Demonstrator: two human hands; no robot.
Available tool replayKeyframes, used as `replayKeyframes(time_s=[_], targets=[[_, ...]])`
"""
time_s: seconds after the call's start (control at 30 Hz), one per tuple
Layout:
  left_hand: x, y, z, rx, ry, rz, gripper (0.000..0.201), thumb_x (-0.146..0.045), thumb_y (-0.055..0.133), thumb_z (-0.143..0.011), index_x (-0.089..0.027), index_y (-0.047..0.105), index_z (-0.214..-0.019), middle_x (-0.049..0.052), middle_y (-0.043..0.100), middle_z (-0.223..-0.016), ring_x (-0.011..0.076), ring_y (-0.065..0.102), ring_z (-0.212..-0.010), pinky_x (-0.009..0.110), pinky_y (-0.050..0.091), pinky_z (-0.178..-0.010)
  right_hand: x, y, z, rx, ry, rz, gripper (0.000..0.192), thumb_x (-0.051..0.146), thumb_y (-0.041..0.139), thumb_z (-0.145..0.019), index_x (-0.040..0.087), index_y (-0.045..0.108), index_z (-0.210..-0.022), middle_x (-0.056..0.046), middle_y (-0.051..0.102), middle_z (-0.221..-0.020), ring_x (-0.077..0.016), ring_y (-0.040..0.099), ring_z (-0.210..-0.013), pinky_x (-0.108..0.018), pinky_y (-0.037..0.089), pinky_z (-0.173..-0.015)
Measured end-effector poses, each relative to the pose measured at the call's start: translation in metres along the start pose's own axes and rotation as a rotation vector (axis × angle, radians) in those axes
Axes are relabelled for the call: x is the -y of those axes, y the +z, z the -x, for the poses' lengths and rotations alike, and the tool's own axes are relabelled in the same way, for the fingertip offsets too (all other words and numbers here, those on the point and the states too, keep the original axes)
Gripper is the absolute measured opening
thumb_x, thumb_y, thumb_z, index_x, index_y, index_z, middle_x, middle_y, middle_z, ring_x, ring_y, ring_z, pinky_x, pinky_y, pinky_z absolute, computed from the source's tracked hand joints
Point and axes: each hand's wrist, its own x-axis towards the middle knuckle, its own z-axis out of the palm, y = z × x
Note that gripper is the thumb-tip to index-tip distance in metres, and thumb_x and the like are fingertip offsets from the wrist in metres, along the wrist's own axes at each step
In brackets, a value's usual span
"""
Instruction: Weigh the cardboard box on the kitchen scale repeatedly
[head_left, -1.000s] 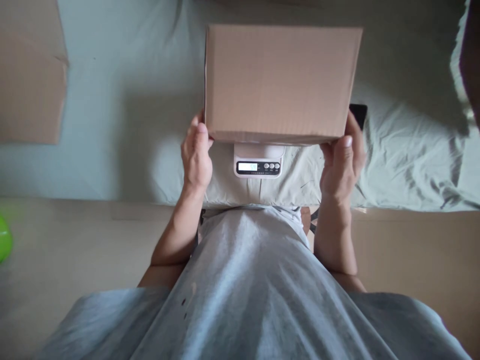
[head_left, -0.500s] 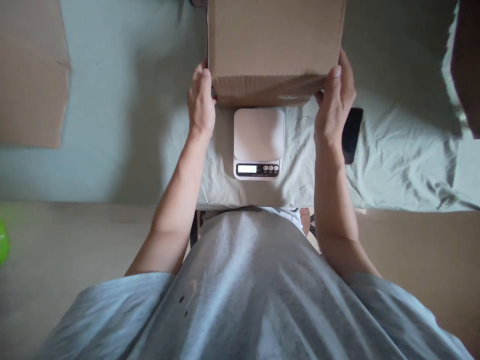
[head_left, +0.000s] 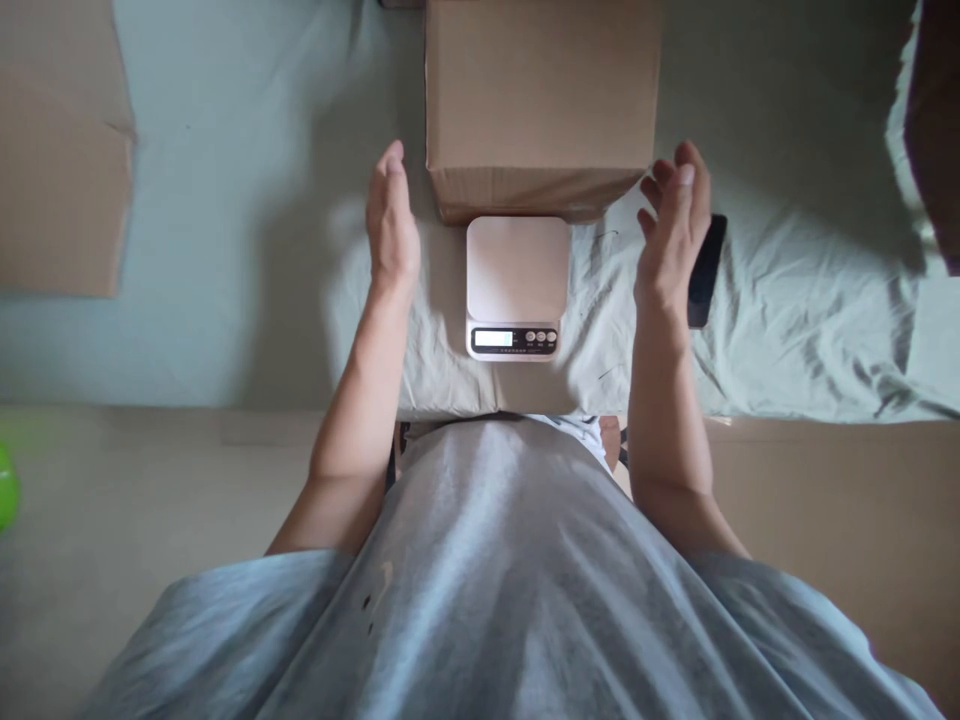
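Note:
A closed brown cardboard box [head_left: 541, 95] rests on the pale green sheet [head_left: 247, 200], just beyond a small white digital scale [head_left: 517, 285] whose platform is bare. My left hand [head_left: 391, 225] hovers open beside the box's near left corner, a little apart from it. My right hand [head_left: 675, 225] is open beside the near right corner, fingers spread, not touching the box. A black phone [head_left: 705, 270] lies partly hidden behind my right hand.
A flat piece of cardboard [head_left: 64, 150] lies at the far left on the sheet. A dark object [head_left: 934, 130] sits at the right edge. A bit of something bright green [head_left: 6, 485] shows at the left edge. The bed's near edge runs across below the scale.
The box was lifted off the scale, moved away from me and set down beyond it. Both hands have let go and drawn slightly back and outward.

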Motion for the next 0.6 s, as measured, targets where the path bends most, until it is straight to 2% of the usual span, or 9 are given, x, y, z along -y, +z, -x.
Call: replayKeyframes(time_s=[0.07, 0.17, 0.23, 0.3, 0.33, 0.4, 0.5, 0.6], targets=[[0.0, -0.011, 0.018, 0.012, -0.013, 0.013, 0.044, -0.049, 0.032, -0.099, -0.031, 0.037, -0.139, -0.006, 0.04, -0.152, 0.0216, 0.037, -0.145, 0.053, 0.037, -0.117, 0.004, -0.008, 0.016, -0.087, 0.007, -0.031, 0.07, 0.074, 0.034, -0.084, 0.028, 0.039, -0.136, -0.007, 0.054, -0.141, -0.0228, 0.055, -0.127, -0.05, 0.04, -0.113], [0.006, -0.023, 0.052, 0.0, 0.083, 0.069, 0.048, -0.057, 0.042, -0.094, -0.028, 0.047, -0.131, -0.001, 0.052, -0.143, 0.022, 0.048, -0.136, 0.052, 0.04, -0.114, 0.002, -0.018, 0.042, -0.09, 0.016, -0.055, 0.059, 0.072, 0.044, -0.082, 0.034, 0.049, -0.128, -0.004, 0.062, -0.13, -0.0238, 0.061, -0.118, -0.051, 0.045, -0.108], [0.012, -0.026, 0.075, -0.03, 0.156, 0.121, 0.045, -0.057, 0.06, -0.084, -0.026, 0.058, -0.116, 0.003, 0.064, -0.126, 0.0224, 0.059, -0.122, 0.047, 0.045, -0.108, -0.004, -0.022, 0.057, -0.089, 0.014, -0.069, 0.055, 0.07, 0.044, -0.083, 0.036, 0.053, -0.125, -0.002, 0.064, -0.125, -0.0245, 0.064, -0.114, -0.053, 0.046, -0.103], [0.017, -0.027, 0.095, -0.095, 0.181, 0.146, 0.023, -0.045, 0.067, -0.08, -0.025, 0.064, -0.091, 0.002, 0.07, -0.094, 0.0184, 0.066, -0.095, 0.039, 0.052, -0.094, -0.011, -0.024, 0.069, -0.12, 0.005, -0.11, 0.052, 0.066, 0.045, -0.085, 0.033, 0.055, -0.123, -0.002, 0.066, -0.119, -0.0242, 0.066, -0.109, -0.052, 0.048, -0.098], [0.018, -0.027, 0.103, -0.122, 0.18, 0.161, 0.014, -0.038, 0.066, -0.08, -0.024, 0.062, -0.078, 0.0, 0.066, -0.078, 0.0158, 0.064, -0.08, 0.035, 0.053, -0.084, -0.014, -0.024, 0.074, -0.147, 0.003, -0.134, 0.05, 0.063, 0.047, -0.085, 0.03, 0.058, -0.121, -0.003, 0.068, -0.114, -0.0229, 0.068, -0.105, -0.05, 0.049, -0.095], [0.019, -0.025, 0.115, -0.141, 0.168, 0.213, 0.022, -0.023, 0.061, -0.078, -0.022, 0.052, -0.058, -0.002, 0.052, -0.055, 0.0119, 0.054, -0.06, 0.029, 0.05, -0.068, -0.017, -0.022, 0.082, -0.201, 0.022, -0.161, 0.043, 0.056, 0.052, -0.085, 0.024, 0.064, -0.111, -0.003, 0.071, -0.098, -0.0182, 0.07, -0.09, -0.042, 0.052, -0.087], [0.018, -0.022, 0.125, -0.095, 0.129, 0.283, 0.026, -0.008, 0.051, -0.071, -0.02, 0.043, -0.05, -0.004, 0.041, -0.048, 0.0089, 0.044, -0.051, 0.024, 0.043, -0.058, -0.017, -0.019, 0.088, -0.233, 0.083, -0.152, 0.033, 0.049, 0.055, -0.086, 0.019, 0.07, -0.088, 0.0, 0.067, -0.071, -0.0123, 0.065, -0.066, -0.032, 0.053, -0.07], [0.017, -0.021, 0.127, -0.074, 0.111, 0.29, 0.022, -0.002, 0.044, -0.062, -0.019, 0.042, -0.049, -0.004, 0.042, -0.048, 0.008, 0.044, -0.05, 0.022, 0.041, -0.058, -0.016, -0.019, 0.09, -0.225, 0.091, -0.15, 0.03, 0.045, 0.057, -0.086, 0.019, 0.07, -0.079, 0.001, 0.065, -0.063, -0.0107, 0.062, -0.06, -0.029, 0.052, -0.063]])
